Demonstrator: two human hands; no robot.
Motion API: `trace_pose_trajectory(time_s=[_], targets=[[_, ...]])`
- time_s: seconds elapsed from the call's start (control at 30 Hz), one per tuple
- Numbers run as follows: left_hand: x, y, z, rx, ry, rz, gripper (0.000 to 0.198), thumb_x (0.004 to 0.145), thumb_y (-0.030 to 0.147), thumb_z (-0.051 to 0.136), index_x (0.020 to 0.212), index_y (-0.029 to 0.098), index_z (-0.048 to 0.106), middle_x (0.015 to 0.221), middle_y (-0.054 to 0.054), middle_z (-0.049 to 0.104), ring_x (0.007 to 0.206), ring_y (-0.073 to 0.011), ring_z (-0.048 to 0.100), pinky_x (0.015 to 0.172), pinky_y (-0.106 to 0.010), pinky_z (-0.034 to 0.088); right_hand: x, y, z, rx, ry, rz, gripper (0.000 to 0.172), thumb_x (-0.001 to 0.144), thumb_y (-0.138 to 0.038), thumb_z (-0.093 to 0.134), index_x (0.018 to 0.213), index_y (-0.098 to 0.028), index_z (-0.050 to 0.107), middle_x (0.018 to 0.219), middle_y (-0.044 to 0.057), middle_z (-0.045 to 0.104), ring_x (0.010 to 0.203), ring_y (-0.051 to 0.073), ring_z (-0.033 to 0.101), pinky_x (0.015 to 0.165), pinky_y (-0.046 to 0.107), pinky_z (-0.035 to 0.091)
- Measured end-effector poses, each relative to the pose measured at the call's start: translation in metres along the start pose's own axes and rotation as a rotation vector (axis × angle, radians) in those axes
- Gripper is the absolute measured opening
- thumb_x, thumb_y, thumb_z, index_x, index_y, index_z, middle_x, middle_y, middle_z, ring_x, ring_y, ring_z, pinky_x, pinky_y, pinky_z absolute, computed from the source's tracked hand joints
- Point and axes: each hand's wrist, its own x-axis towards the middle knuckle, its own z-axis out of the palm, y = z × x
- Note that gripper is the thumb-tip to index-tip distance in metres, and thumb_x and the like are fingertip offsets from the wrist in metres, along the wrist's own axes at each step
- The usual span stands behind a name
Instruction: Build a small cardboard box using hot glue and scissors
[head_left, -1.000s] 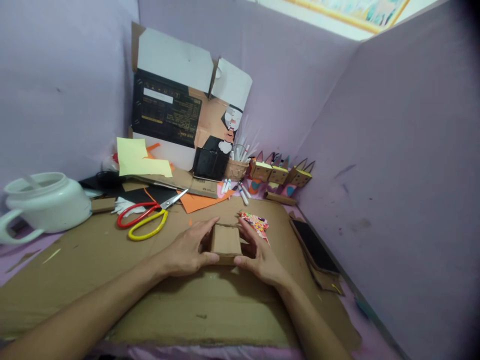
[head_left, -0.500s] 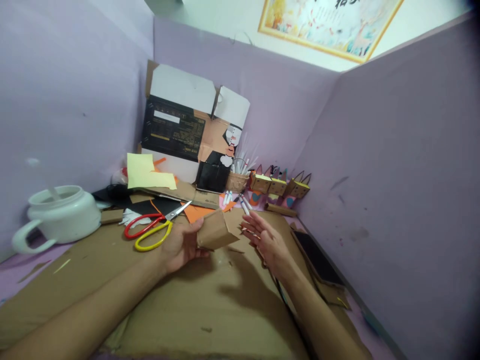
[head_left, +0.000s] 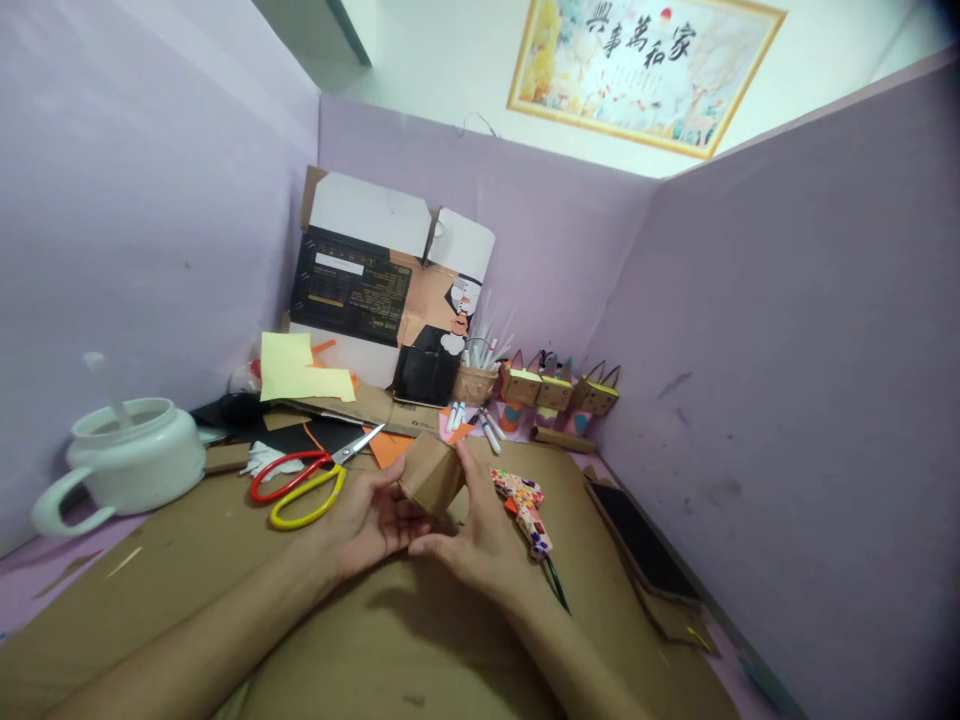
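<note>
A small brown cardboard box (head_left: 431, 474) is held just above the big cardboard sheet (head_left: 187, 560), tilted. My left hand (head_left: 367, 520) cups it from the left and below, fingers curled round it. My right hand (head_left: 476, 535) grips it from the right, thumb under and fingers up its side. A folded piece of colourful patterned paper (head_left: 523, 498) lies right of my right hand. Red and yellow scissors (head_left: 304, 475) lie to the left of my left hand.
A white pot with a handle (head_left: 124, 465) stands at the left. At the back lean a printed carton flat (head_left: 375, 290), yellow paper (head_left: 296, 365), a basket of markers (head_left: 474, 378) and small cardboard figures (head_left: 559, 390). A dark phone-like slab (head_left: 637, 530) lies at the right. Purple partition walls enclose the desk.
The box was lifted off the cardboard sheet by my left hand; my right hand let go, then took hold again. The view has tilted upward.
</note>
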Motion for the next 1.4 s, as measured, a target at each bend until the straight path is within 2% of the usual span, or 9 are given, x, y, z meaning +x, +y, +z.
trace_pose_trajectory(time_s=[0.3, 0.5, 0.67, 0.77, 0.87, 1.0, 1.1, 1.2, 1.4], targets=[[0.001, -0.015, 0.002, -0.027, -0.100, 0.025, 0.013, 0.076, 0.013, 0.065, 0.088, 0.009, 0.066, 0.070, -0.004, 0.068, 0.048, -0.0065, 0.052, 0.058, -0.019, 0.049, -0.002, 0.000, 0.014, -0.078, 0.175, 0.047, 0.104, 0.056, -0.031, 0.081, 0.140, -0.022, 0.021, 0.131, 0.015, 0.042, 0.124, 0.035, 0.037, 0.106, 0.052, 0.028], [-0.003, -0.012, 0.009, 0.271, -0.124, 0.228, 0.036, 0.077, 0.029, 0.066, 0.109, 0.014, 0.061, 0.094, -0.008, 0.070, 0.082, -0.0193, 0.063, 0.075, -0.029, 0.049, -0.006, -0.004, 0.006, 0.070, 0.103, 0.002, 0.081, 0.062, -0.030, 0.077, 0.130, -0.025, 0.032, 0.125, 0.012, 0.046, 0.115, 0.031, 0.047, 0.101, 0.048, 0.036], [0.003, -0.013, 0.007, 0.279, -0.072, 0.354, 0.039, 0.079, 0.044, 0.061, 0.105, 0.015, 0.062, 0.094, -0.009, 0.069, 0.088, -0.0225, 0.062, 0.075, -0.030, 0.048, -0.009, -0.006, 0.008, 0.117, 0.032, -0.049, 0.076, 0.064, -0.031, 0.076, 0.128, -0.028, 0.035, 0.125, 0.010, 0.049, 0.114, 0.030, 0.049, 0.100, 0.047, 0.038], [0.006, -0.016, 0.007, 0.279, -0.042, 0.378, 0.044, 0.079, 0.049, 0.058, 0.107, 0.015, 0.061, 0.096, -0.010, 0.069, 0.089, -0.0242, 0.063, 0.074, -0.032, 0.049, -0.010, -0.007, 0.010, 0.165, -0.009, -0.064, 0.081, 0.064, -0.031, 0.076, 0.133, -0.027, 0.033, 0.131, 0.010, 0.047, 0.120, 0.031, 0.045, 0.103, 0.047, 0.035], [0.006, -0.015, 0.007, 0.279, -0.029, 0.380, 0.053, 0.081, 0.054, 0.053, 0.117, 0.015, 0.055, 0.101, -0.012, 0.067, 0.088, -0.0258, 0.063, 0.071, -0.033, 0.050, -0.010, -0.004, 0.011, 0.325, -0.039, -0.005, 0.101, 0.061, -0.044, 0.078, 0.142, -0.026, 0.020, 0.145, 0.013, 0.030, 0.133, 0.032, 0.032, 0.107, 0.049, 0.030], [0.004, -0.015, 0.002, 0.396, 0.012, 0.509, 0.070, 0.079, 0.061, 0.050, 0.134, 0.018, 0.036, 0.117, -0.013, 0.061, 0.100, -0.0277, 0.060, 0.081, -0.037, 0.048, -0.005, 0.001, 0.009, 0.614, 0.065, 0.181, 0.115, 0.051, -0.066, 0.073, 0.143, -0.025, 0.018, 0.150, 0.014, 0.022, 0.139, 0.032, 0.020, 0.106, 0.050, 0.031], [0.003, -0.018, -0.002, 0.617, -0.033, 0.569, 0.080, 0.077, 0.063, 0.052, 0.140, 0.020, 0.027, 0.126, -0.014, 0.055, 0.110, -0.0305, 0.055, 0.088, -0.038, 0.045, -0.001, 0.001, 0.005, 0.724, -0.014, 0.288, 0.102, 0.049, -0.060, 0.078, 0.134, -0.022, 0.036, 0.140, 0.018, 0.040, 0.130, 0.036, 0.038, 0.096, 0.049, 0.043], [0.003, -0.018, -0.005, 0.771, -0.042, 0.673, 0.092, 0.070, 0.063, 0.060, 0.141, 0.016, 0.024, 0.133, -0.015, 0.049, 0.119, -0.0325, 0.048, 0.095, -0.036, 0.040, -0.001, -0.002, -0.001, 0.715, -0.100, 0.265, 0.071, 0.058, -0.044, 0.080, 0.119, -0.023, 0.052, 0.122, 0.011, 0.060, 0.113, 0.032, 0.055, 0.085, 0.043, 0.051], [0.001, -0.004, -0.004, 0.831, -0.193, 0.604, 0.088, 0.060, 0.059, 0.071, 0.129, 0.012, 0.043, 0.118, -0.014, 0.060, 0.112, -0.0342, 0.052, 0.089, -0.037, 0.044, -0.004, -0.006, -0.005, 0.628, -0.053, 0.237, 0.056, 0.060, -0.028, 0.079, 0.111, -0.023, 0.059, 0.111, 0.007, 0.066, 0.105, 0.028, 0.060, 0.080, 0.037, 0.054]])
